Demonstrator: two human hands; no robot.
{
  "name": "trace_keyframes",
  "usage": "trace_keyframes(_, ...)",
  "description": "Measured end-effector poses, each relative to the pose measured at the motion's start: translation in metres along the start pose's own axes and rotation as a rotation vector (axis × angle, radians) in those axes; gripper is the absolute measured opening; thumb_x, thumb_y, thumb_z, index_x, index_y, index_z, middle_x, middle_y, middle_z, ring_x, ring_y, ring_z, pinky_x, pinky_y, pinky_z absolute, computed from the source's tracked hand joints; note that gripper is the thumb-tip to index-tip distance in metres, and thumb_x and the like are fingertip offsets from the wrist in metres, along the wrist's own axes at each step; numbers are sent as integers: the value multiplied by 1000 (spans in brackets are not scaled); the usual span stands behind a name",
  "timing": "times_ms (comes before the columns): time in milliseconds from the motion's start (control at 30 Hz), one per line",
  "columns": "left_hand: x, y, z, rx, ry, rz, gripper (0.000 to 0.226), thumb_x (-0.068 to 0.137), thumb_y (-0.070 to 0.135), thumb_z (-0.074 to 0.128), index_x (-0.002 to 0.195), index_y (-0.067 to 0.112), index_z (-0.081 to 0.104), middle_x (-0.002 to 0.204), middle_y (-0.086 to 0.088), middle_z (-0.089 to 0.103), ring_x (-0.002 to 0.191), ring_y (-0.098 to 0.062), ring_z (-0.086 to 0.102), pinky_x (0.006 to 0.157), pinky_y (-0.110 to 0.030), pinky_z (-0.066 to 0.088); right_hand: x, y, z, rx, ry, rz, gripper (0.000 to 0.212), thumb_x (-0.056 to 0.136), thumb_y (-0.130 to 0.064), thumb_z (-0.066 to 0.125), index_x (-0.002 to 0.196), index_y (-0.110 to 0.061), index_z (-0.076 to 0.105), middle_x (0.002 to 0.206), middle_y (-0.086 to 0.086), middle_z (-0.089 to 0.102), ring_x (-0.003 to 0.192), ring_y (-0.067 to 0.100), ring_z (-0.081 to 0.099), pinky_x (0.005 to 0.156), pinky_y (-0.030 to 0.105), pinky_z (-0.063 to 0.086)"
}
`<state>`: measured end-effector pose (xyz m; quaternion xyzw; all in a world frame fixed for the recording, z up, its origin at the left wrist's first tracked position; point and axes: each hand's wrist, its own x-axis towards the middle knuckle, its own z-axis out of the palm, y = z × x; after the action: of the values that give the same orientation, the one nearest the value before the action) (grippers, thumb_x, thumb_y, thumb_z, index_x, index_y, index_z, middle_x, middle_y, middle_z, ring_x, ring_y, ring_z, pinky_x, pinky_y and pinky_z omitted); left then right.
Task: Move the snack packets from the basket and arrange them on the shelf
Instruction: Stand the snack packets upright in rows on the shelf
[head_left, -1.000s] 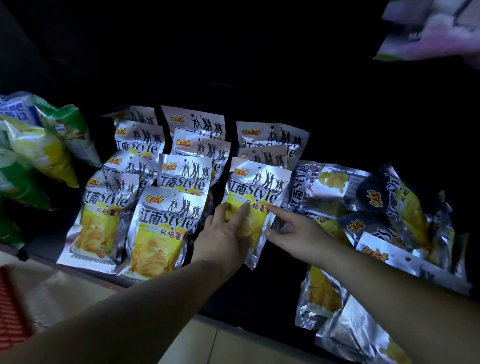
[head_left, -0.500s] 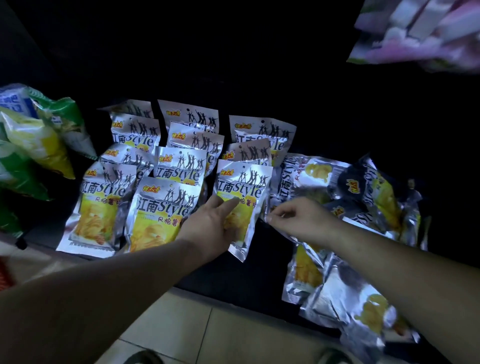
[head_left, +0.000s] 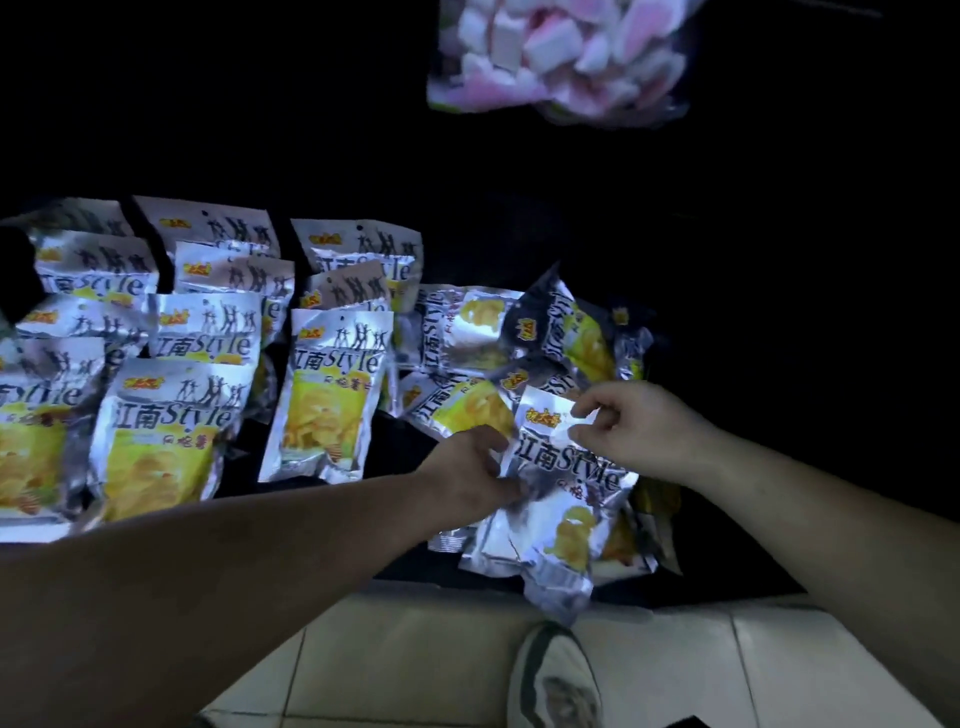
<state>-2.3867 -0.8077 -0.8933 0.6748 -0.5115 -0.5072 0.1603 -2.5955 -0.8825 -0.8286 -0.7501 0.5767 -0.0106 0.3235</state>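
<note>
Held packet: we hold one silver snack packet at the front edge of the dark shelf, printed face toward us, its lower end showing past that edge.
Left hand: our left hand takes the held packet's left edge, thumb and fingers pinched onto the foil. We judge this keeps it from twisting.
Right hand: our right hand meets the held packet's top right corner, fingertips closed in a pinch on the seal, likely the stiffest place to steer from.
Loose heap: behind and under the held packet lies a jumble of the same packets, turned sideways and overlapping. It reads as stock set down but not yet sorted.
Tidy stock: left of the held packet, more packets lie in overlapping columns, each name showing, presumably so that the labels can be read.
Open slot: the nearest column's front packet sits left of the held packet, with bare shelf between. We judge the held packet belongs there.
Basket: we see no basket in this view.
Above: a blurred bag of pink and white sweets shows well above the held packet.
Below: pale floor tiles and a shoe lie beneath the held packet.
Risk: slick foil may slide off its neighbours.
</note>
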Motion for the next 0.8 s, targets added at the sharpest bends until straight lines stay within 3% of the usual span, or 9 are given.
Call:
trace_keyframes(67, 8, 5, 7, 15, 55, -63, 66, 78, 49, 83, 131, 24, 53, 109, 1, 69, 99, -19, 68, 85, -29, 55, -1, 14, -2, 64, 3, 6, 18, 90, -41, 74, 102, -41, 62, 99, -1, 65, 93, 13, 66, 82, 33, 50)
trace_keyframes(133, 14, 9, 12, 14, 109, -122, 60, 76, 50, 84, 123, 26, 56, 109, 1, 68, 93, -18, 68, 74, -24, 51, -1, 22, -2, 56, -3, 27, 36, 90, -42, 74, 123, -35, 63, 110, -3, 59, 100, 12, 61, 85, 28, 44)
trace_keyframes(267, 24, 11, 20, -126, 154, -130, 7, 84, 25, 79, 86, 22, 72, 85, -4, 74, 67, -19, 67, 66, -31, 60, 3, 24, 1, 58, -5, 39, 45, 90, -41, 74, 131, -30, 63, 109, -4, 59, 102, 13, 61, 88, 28, 46)
trace_keyframes(367, 22, 14, 10, -223, 145, -102, 9, 86, 16, 74, 78, 19, 74, 80, -5, 72, 72, -20, 65, 65, -28, 56, 3, 11, 0, 63, -13, -24, 28, 87, -48, 75, 105, -28, 71, 81, -8, 59, 75, 8, 61, 77, 29, 52)
trace_keyframes(467, 4, 30, -10, -340, 83, -23, 12, 91, 14, 70, 80, 18, 69, 78, -4, 68, 73, -17, 63, 66, -31, 56, -1, -15, -5, 114, -21, -53, 48, 82, -61, 72, 74, -16, 59, 62, -5, 52, 58, 14, 55, 62, 29, 45)
trace_keyframes(600, -38, 46, -47, -456, 61, 83, 13, 97, 18, 66, 84, 18, 66, 93, -6, 66, 88, -17, 64, 69, -42, 63, -8, -70, -10, 227, 51, -66, 67, 70, -87, 58, 63, -21, 50, 59, 4, 50, 56, 23, 57, 57, 41, 51)
trace_keyframes(700, -68, 44, -72, -399, 187, 199, 11, 97, 24, 66, 86, 22, 68, 92, -1, 71, 89, -18, 67, 77, -38, 61, -14, -116, -10, 449, 80, -35, 57, 79, -66, 72, 80, -11, 57, 79, 14, 69, 76, 29, 72, 61, 49, 61)
trace_keyframes(800, -93, 32, -95, -430, 249, 262, 11, 96, 23, 68, 86, 21, 68, 89, 0, 76, 81, -12, 67, 71, -19, 50, -12, -157, 1, 631, 56, -58, 12, 89, -27, 68, 97, -19, 65, 101, 15, 73, 89, 30, 75, 67, 48, 64)
